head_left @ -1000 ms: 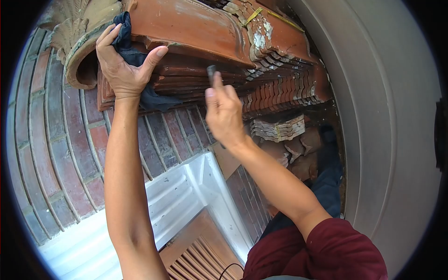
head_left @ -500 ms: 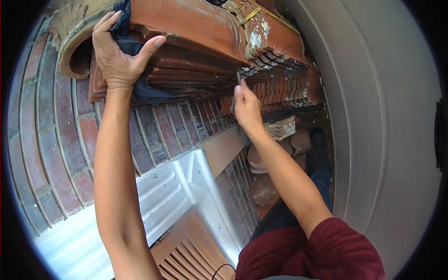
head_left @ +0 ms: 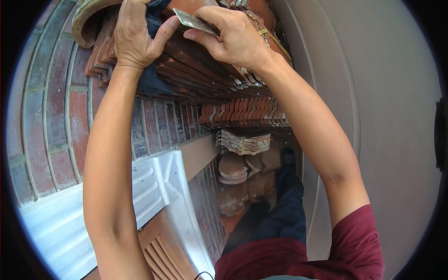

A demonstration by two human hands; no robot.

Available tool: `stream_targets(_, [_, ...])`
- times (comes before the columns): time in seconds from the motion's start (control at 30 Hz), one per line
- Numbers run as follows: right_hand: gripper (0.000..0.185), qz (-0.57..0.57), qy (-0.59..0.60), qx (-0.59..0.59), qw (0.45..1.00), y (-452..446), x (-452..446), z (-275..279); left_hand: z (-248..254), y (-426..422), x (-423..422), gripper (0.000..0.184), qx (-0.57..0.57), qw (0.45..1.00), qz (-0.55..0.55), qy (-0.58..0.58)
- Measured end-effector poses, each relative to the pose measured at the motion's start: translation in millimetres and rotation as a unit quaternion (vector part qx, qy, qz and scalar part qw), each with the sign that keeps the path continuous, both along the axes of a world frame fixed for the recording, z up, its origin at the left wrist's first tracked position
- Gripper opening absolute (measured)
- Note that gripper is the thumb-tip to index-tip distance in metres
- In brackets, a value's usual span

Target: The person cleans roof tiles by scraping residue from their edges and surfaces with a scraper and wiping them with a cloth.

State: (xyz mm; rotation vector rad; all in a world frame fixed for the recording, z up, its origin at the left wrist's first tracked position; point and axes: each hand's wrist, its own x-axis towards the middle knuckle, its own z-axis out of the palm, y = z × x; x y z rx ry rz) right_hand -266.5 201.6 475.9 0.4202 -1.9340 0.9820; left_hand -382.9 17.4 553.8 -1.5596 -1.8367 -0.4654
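At the top of the view my left hand (head_left: 140, 35) rests on the edge of the stacked terracotta tiles (head_left: 200, 63), its thumb spread away from the fingers. A dark blue cloth (head_left: 153, 81) lies beneath that hand and hangs down past the wrist. Close beside it, my right hand (head_left: 233, 37) is closed around a flat metal scraper (head_left: 193, 21). The blade points left, near my left thumb, over the upper tiles. Part of the scraper is hidden inside my right hand, and the fingertips of my left hand are cut off by the frame edge.
A brick wall (head_left: 58, 107) runs down the left, above white moulding (head_left: 172, 186). More tiles (head_left: 247, 112) stand lower in the stack, with a small pale pile (head_left: 242, 142) and rounded pieces (head_left: 233, 168) below. A smooth grey surface (head_left: 373, 116) curves along the right.
My right hand has moved up and left with the scraper, from the tile edges to beside my left hand. The view has shifted; my left hand stays at the tiles and cloth.
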Motion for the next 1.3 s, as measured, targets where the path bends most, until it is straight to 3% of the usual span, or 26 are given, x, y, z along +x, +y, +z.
stream_targets(0.13, [0.028, -0.019, -0.019, 0.013, 1.0, -0.8, 1.4, 0.4, -3.8, 0.7, -5.3, 0.031, 0.029, 0.999, 0.021, -0.004])
stream_targets(0.2, [0.025, -0.019, -0.044, 0.004, 0.999, -3.3, 2.7, -0.5, -4.9, 1.5, -3.3, 0.03, 0.038, 0.999, 0.026, -0.016])
stream_targets(0.3, [0.026, -0.021, 0.014, -0.011, 1.0, -5.6, -0.5, -4.4, -3.7, 4.5, 1.8, 0.031, 0.039, 0.998, 0.038, -0.01])
stream_targets(0.43, [0.027, -0.025, -0.063, -0.037, 0.997, -5.4, 5.7, -0.5, -4.7, 10.1, 12.1, 0.035, 0.045, 0.996, 0.066, 0.028])
stream_targets(0.53, [0.026, -0.038, -0.054, -0.046, 0.997, -7.3, 3.8, -3.3, -13.1, 3.3, 55.5, 0.039, 0.117, 0.986, 0.123, 0.002])
stream_targets(0.6, [0.027, -0.046, -0.048, -0.053, 0.996, -7.0, 3.2, -4.9, -45.8, -11.9, 99.9, 0.037, 0.206, 0.957, 0.172, -0.114])
stream_targets(0.7, [0.029, -0.049, -0.065, -0.064, 0.995, -9.4, 4.1, -6.2, -89.9, -27.9, 141.2, 0.035, 0.168, 0.953, 0.233, -0.095])
stream_targets(0.83, [0.031, -0.058, -0.066, -0.072, 0.994, -10.7, 5.1, -2.9, -122.3, 3.8, 143.0, 0.032, 0.237, 0.928, 0.23, -0.171])
stream_targets(0.9, [0.032, -0.074, -0.064, -0.063, 0.993, -12.1, 4.2, -6.3, -143.0, 12.5, 144.1, 0.034, 0.238, 0.926, 0.251, -0.154])
stream_targets(1.0, [0.031, -0.065, -0.052, -0.073, 0.994, -14.8, 4.4, -8.1, -184.9, 6.2, 167.9, 0.026, 0.15, 0.904, 0.29, -0.275])
stream_targets(1.23, [0.029, -0.071, -0.028, -0.063, 0.995, -12.1, 0.4, -10.6, -114.4, 32.8, 142.3, 0.018, 0.333, 0.878, 0.293, -0.179])
stream_targets(1.3, [0.027, -0.058, -0.033, -0.065, 0.996, -12.3, -0.6, -11.4, -124.6, 35.2, 137.2, 0.022, 0.345, 0.877, 0.278, -0.185])
